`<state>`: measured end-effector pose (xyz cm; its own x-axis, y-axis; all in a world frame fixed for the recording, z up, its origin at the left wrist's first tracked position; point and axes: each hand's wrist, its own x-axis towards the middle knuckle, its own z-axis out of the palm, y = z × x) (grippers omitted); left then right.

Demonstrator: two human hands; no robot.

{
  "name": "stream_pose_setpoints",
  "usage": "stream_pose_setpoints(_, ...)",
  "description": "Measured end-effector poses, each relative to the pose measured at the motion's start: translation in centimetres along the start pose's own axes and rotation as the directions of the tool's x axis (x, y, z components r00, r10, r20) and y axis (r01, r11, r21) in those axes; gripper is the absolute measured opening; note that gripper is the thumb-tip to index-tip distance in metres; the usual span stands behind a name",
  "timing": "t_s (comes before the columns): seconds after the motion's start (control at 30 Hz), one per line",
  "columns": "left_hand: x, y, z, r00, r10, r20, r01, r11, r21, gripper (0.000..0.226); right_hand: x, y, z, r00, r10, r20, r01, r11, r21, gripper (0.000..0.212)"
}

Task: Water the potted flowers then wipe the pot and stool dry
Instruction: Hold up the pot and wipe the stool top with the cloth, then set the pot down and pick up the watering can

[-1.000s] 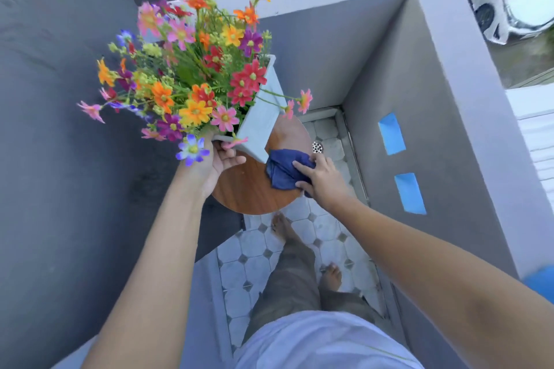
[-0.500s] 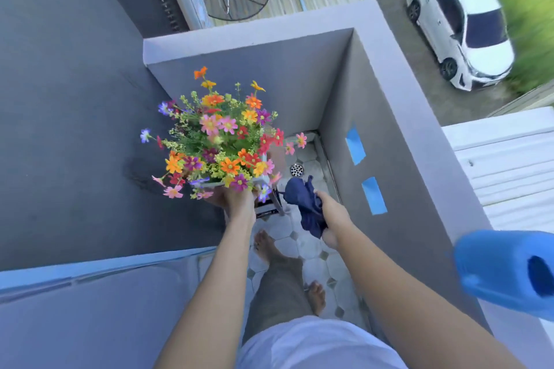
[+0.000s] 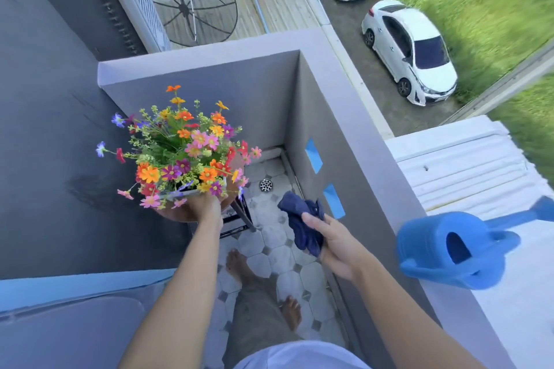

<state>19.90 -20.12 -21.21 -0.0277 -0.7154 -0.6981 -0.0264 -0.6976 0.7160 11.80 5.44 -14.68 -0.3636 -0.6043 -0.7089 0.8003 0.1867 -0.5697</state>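
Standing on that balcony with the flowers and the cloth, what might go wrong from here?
1. The blue watering can sits on top of the parapet wall, with cars below; a nudge from the right arm might tip it over.
2. The flower pot is steadied only by the left hand on the round stool, so it may topple.
3. The right hand holds the dark blue cloth loosely bunched; it could drop.

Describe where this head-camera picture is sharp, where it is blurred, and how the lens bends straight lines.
Head view: the flowers and both hands are fairly sharp; the grass at upper right smears with motion blur, and the watering can looks soft; wide-angle distortion splays the balcony wall edges outward; daylight is even, without harsh glare.
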Motion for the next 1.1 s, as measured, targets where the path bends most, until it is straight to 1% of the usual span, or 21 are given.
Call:
stream_pose_setpoints(0.07, 0.4, -0.2, 0.1, 1.0, 0.012, -0.01, -0.012, 1.0, -0.026, 0.016, -0.3, -0.3, -0.6, 0.997, -0.077, 0.011, 0.077, 0.994, -0.073, 0.063)
stream_pose_setpoints(0.1, 0.5, -0.3, 0.2, 1.0, 0.01, -0.029, -0.012, 0.998, -0.063, 0.022, -0.4, -0.7, -0.7, 0.994, -0.106, -0.005, 0.105, 0.991, -0.088, 0.064)
stream_pose_setpoints(0.13, 0.2, -0.7, 0.3, 0.999, 0.008, -0.046, -0.011, 0.998, -0.067, 0.035, -0.9, -1.2, -0.9, 0.992, -0.122, -0.035, 0.119, 0.99, -0.082, 0.062)
stream_pose_setpoints(0.2, -0.3, -1.6, 0.4, 0.999, -0.014, -0.049, 0.011, 0.998, -0.065, 0.053, -1.6, -2.2, -0.9, 0.984, -0.148, -0.102, 0.143, 0.988, -0.054, 0.05)
stream_pose_setpoints(0.27, -2.0, -3.1, 0.7, 0.999, -0.017, -0.041, 0.016, 1.0, -0.026, 0.061, -2.7, -3.3, -0.8, 0.972, -0.182, -0.147, 0.176, 0.983, -0.054, 0.033)
stream_pose_setpoints(0.3, -3.3, -4.1, 1.1, 1.0, -0.018, -0.021, 0.017, 1.0, -0.005, 0.058, -3.4, -3.9, -1.0, 0.964, -0.214, -0.157, 0.206, 0.976, -0.066, 0.029)
stream_pose_setpoints(0.37, -5.9, -6.0, 2.3, 0.997, -0.036, 0.064, 0.034, 0.999, 0.023, 0.037, -4.9, -5.3, -1.3, 0.942, -0.29, -0.171, 0.278, 0.957, -0.086, 0.025)
stream_pose_setpoints(0.47, -10.6, -8.5, 4.7, 0.963, -0.08, 0.257, 0.04, 0.986, 0.159, 0.024, -8.3, -7.3, -2.0, 0.895, -0.387, -0.224, 0.375, 0.922, -0.097, 0.023)
stream_pose_setpoints(0.53, -15.1, -8.8, 6.5, 0.901, -0.083, 0.425, -0.017, 0.974, 0.227, 0.019, -11.0, -8.5, -2.7, 0.853, -0.454, -0.257, 0.441, 0.891, -0.11, 0.022)
stream_pose_setpoints(0.6, -20.4, -8.4, 8.5, 0.812, -0.099, 0.575, -0.073, 0.961, 0.268, 0.01, -14.3, -9.4, -4.1, 0.797, -0.519, -0.309, 0.513, 0.852, -0.108, 0.026)
stream_pose_setpoints(0.63, -23.0, -7.9, 9.5, 0.767, -0.118, 0.63, -0.077, 0.959, 0.272, 0.009, -15.9, -9.8, -4.9, 0.773, -0.534, -0.342, 0.537, 0.838, -0.094, 0.028)
stream_pose_setpoints(0.7, -27.3, -7.2, 11.1, 0.683, -0.169, 0.71, -0.026, 0.966, 0.256, 0.011, -19.0, -10.7, -6.6, 0.729, -0.526, -0.438, 0.572, 0.82, -0.033, 0.03)
stream_pose_setpoints(0.73, -29.9, -7.4, 12.0, 0.632, -0.211, 0.745, 0.0, 0.962, 0.272, 0.013, -21.0, -11.0, -8.0, 0.687, -0.525, -0.503, 0.604, 0.797, -0.006, 0.03)
stream_pose_setpoints(0.77, -31.3, -7.3, 12.4, 0.605, -0.242, 0.758, 0.019, 0.957, 0.29, 0.015, -22.0, -11.4, -8.8, 0.658, -0.523, -0.541, 0.627, 0.779, 0.01, 0.028)
stream_pose_setpoints(0.83, -35.5, -8.5, 13.6, 0.516, -0.351, 0.781, 0.043, 0.922, 0.386, 0.018, -25.8, -11.6, -11.3, 0.554, -0.533, -0.64, 0.694, 0.72, 0.002, 0.022)
stream_pose_setpoints(0.87, -36.5, -8.9, 13.8, 0.482, -0.401, 0.779, 0.049, 0.9, 0.433, 0.019, -26.7, -11.7, -12.0, 0.525, -0.528, -0.668, 0.709, 0.705, 0.0, 0.019)
stream_pose_setpoints(0.97, -39.7, -12.5, 13.8, 0.349, -0.586, 0.731, 0.043, 0.789, 0.613, 0.026, -29.9, -10.7, -14.7, 0.47, -0.487, -0.736, 0.731, 0.682, 0.017, 0.019)
stream_pose_setpoints(1.0, -40.2, -13.9, 13.5, 0.321, -0.635, 0.703, 0.074, 0.757, 0.65, 0.028, -30.3, -10.3, -15.2, 0.472, -0.476, -0.742, 0.73, 0.683, 0.026, 0.019)
stream_pose_setpoints(1.03, -40.7, -15.4, 13.2, 0.307, -0.669, 0.677, 0.122, 0.733, 0.669, 0.031, -30.8, -9.7, -15.7, 0.469, -0.467, -0.75, 0.731, 0.681, 0.033, 0.019)
stream_pose_setpoints(1.07, -41.2, -16.7, 13.0, 0.321, -0.687, 0.652, 0.184, 0.72, 0.669, 0.033, -31.3, -9.1, -16.1, 0.466, -0.458, -0.757, 0.733, 0.679, 0.04, 0.019)
stream_pose_setpoints(1.1, -41.4, -17.7, 12.8, 0.357, -0.684, 0.636, 0.246, 0.726, 0.643, 0.036, -31.5, -8.5, -16.4, 0.466, -0.451, -0.761, 0.735, 0.677, 0.049, 0.02)
